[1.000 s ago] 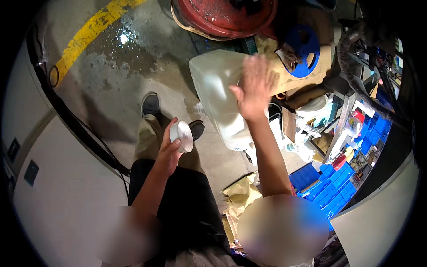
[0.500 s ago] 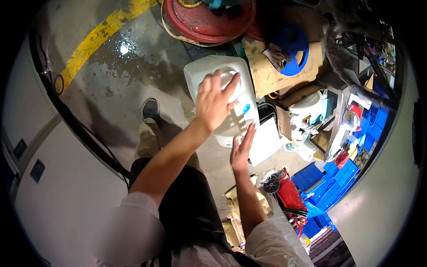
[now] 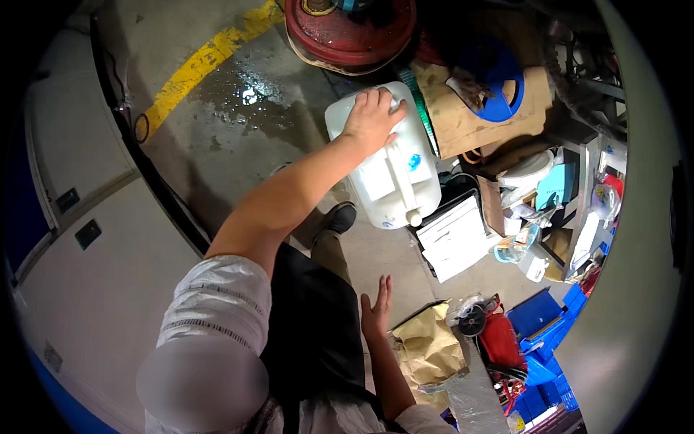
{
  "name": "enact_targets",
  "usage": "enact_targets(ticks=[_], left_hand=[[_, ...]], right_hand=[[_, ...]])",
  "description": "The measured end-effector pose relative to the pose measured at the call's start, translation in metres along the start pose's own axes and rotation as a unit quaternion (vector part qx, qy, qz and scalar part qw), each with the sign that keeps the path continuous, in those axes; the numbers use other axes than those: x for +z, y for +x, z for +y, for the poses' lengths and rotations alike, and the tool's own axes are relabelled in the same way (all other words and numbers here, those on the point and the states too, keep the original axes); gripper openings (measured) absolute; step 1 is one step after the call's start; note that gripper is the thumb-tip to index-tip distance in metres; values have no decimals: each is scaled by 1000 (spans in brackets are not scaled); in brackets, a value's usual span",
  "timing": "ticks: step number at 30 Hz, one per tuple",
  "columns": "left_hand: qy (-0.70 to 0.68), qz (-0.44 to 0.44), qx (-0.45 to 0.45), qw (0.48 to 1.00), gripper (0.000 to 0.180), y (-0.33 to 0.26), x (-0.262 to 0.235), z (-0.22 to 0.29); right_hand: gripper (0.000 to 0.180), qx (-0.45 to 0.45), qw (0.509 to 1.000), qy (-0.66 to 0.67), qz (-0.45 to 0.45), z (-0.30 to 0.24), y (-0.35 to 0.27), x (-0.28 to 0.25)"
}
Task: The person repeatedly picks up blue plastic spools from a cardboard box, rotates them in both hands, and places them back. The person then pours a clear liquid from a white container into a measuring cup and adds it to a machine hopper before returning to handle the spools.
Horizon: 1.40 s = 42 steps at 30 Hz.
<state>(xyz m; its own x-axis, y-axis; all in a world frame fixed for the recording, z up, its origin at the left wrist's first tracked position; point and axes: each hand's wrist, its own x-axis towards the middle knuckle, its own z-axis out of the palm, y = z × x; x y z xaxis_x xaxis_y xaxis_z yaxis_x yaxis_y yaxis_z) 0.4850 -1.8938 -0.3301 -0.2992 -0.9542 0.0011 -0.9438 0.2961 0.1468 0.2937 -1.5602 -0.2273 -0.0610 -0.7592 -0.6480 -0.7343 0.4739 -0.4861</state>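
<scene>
A big white plastic jerrycan (image 3: 426, 184), with a moulded handle and a blue mark on its top, stands on the concrete floor in front of me. My left hand (image 3: 374, 119) reaches across and is closed over the cap at the can's far end; palm and fingers hide the cap. Apart from the can, lower down beside my leg, my right hand (image 3: 377, 311) has its fingers stretched out and holds nothing. The handle and the can's small near knob show uncovered.
Beyond the can sits a red round drum lid (image 3: 350, 36). A blue reel (image 3: 499, 79) lies on cardboard at the far right. White papers (image 3: 455, 242), brown paper (image 3: 430, 343) and blue bins (image 3: 538, 318) lie on the right. Wet floor (image 3: 249, 98) shines at the far left.
My right hand has left the can's near side and drawn back toward me. My left hand stays at the cap, now covering it more fully. The view has shifted.
</scene>
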Motion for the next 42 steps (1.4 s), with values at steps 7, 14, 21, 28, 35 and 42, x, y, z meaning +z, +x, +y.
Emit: enact_targets(ticks=[7, 14, 21, 28, 35, 42], left_hand=[[32, -83, -115, 989, 55, 12, 3, 20], [59, -239, -200, 948, 60, 36, -6, 35], [75, -182, -157, 968, 61, 26, -1, 33], [84, -42, 255, 962, 53, 8, -5, -31], [97, -123, -29, 987, 52, 11, 1, 21], [140, -201, -108, 963, 57, 29, 21, 19]], right_hand=[[57, 44, 994, 74, 70, 27, -37, 13], [55, 123, 976, 153, 97, 4, -76, 45], [54, 159, 960, 180, 141, -18, -117, 89], [55, 204, 944, 231, 121, -24, -130, 123], [52, 189, 923, 280, 183, -47, -109, 111], [53, 214, 908, 294, 208, -49, -127, 138]])
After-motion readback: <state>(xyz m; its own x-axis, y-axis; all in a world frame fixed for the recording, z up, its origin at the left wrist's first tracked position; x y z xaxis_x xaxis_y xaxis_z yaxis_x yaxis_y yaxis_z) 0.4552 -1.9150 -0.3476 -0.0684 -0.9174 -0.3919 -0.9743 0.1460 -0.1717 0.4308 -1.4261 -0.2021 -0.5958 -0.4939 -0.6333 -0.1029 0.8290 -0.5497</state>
